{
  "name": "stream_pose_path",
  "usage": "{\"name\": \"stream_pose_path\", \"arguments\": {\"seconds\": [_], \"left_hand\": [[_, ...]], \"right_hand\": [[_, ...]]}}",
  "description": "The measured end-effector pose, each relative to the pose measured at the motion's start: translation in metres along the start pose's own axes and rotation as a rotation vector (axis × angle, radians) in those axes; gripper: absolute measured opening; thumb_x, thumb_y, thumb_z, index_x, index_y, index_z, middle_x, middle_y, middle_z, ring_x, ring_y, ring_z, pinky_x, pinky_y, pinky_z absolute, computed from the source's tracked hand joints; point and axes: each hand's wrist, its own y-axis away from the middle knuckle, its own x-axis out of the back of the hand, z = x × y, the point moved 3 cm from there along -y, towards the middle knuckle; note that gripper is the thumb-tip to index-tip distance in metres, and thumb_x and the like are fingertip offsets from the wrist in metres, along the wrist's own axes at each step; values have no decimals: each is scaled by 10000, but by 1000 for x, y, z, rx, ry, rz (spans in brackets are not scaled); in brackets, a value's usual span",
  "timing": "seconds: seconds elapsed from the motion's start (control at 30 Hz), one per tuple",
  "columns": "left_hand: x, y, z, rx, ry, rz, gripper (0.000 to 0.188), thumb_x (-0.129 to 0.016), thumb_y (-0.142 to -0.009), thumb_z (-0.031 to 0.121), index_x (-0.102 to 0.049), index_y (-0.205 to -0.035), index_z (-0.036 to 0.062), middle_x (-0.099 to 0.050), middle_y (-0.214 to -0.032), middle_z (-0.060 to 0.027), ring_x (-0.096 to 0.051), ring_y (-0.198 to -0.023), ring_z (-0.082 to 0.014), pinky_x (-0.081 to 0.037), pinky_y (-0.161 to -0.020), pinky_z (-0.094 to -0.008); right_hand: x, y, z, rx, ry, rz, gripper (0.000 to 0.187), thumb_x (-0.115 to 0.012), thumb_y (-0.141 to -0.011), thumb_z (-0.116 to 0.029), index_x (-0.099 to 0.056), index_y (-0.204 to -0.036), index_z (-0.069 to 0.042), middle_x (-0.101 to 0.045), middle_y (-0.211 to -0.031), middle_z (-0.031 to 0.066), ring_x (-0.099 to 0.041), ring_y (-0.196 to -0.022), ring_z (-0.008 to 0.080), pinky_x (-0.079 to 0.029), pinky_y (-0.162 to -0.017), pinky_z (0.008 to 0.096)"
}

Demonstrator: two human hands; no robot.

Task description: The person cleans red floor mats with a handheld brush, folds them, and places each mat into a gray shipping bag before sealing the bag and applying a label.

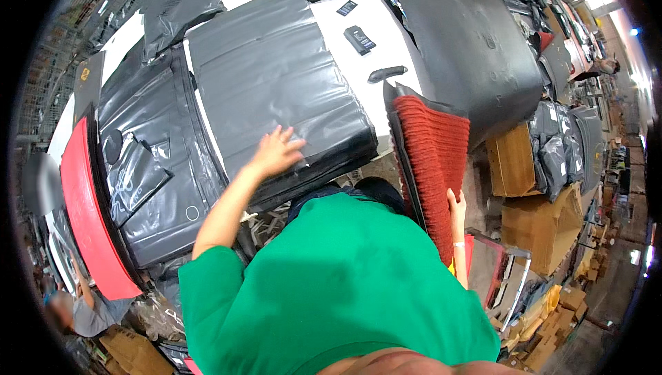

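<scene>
My left hand has its fingers spread and lies over a wide black plastic-wrapped panel on the white table. Nothing is in its grasp. At my right side, my right hand grips the edge of a dark red ribbed mat with black backing. The mat stands steeply tilted, its upper end by the table's edge. A black knife-like tool lies on the table close to the mat's top. Beyond it are a small black box and a black card.
A big black sheet-covered stack rises right of the table. Left are another black wrapped panel, a small black bag and a red curved panel. Cardboard boxes stand right. Another person is at lower left.
</scene>
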Motion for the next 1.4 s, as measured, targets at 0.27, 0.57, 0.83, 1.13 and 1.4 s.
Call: {"name": "stream_pose_path", "arguments": {"seconds": [0.27, 0.57, 0.83, 1.13, 1.4], "left_hand": [[-64, -52, 27, 293, -72, 122, 435, -558, -792, 346, -491, -1207, 232, -205, -1430, -126, -35, -1328, -397, -40, -951, -693], [-32, 65, -5, 118, 308, 296, 443, -552, -762, 267, -529, -1132, 25, -507, -1200, -157, -468, -1095, -331, -369, -930, -382], [21, 52, 31, 163, 143, 170, 350, -504, -798, 139, -507, -1127, 20, -524, -1163, -148, -500, -1017, -350, -413, -858, -380], [6, 58, 4, 168, 121, 339, 358, -490, -765, 14, -511, -1121, 37, -507, -1200, -111, -508, -987, -334, -433, -828, -375], [91, 44, 39, -220, -314, 236, 392, -539, -673, 66, -578, -1059, 122, -501, -1237, -2, -521, -798, -189, -481, -674, -289]], "right_hand": [[-60, -51, -30, 39, -15, -440, 501, -665, -761, -176, -458, -1159, 49, -564, -1087, 100, -544, -945, 163, -431, -829, 275], [-122, -90, -52, 372, 516, -792, 706, -706, -687, -424, -468, -1192, 8, -566, -1115, 170, -545, -1028, 225, -412, -886, 310], [-185, -66, -77, 551, 812, -1192, 775, -636, -687, -559, -450, -1170, 18, -579, -1011, 234, -573, -925, 338, -446, -792, 366], [-182, -69, -78, 524, 841, -1227, 801, -616, -687, -593, -441, -1187, 8, -578, -1028, 232, -566, -959, 327, -437, -819, 364], [-176, -91, -55, 414, 696, -1042, 858, -662, -624, -595, -475, -1169, 41, -545, -1102, 238, -532, -1036, 318, -412, -880, 349]]}}
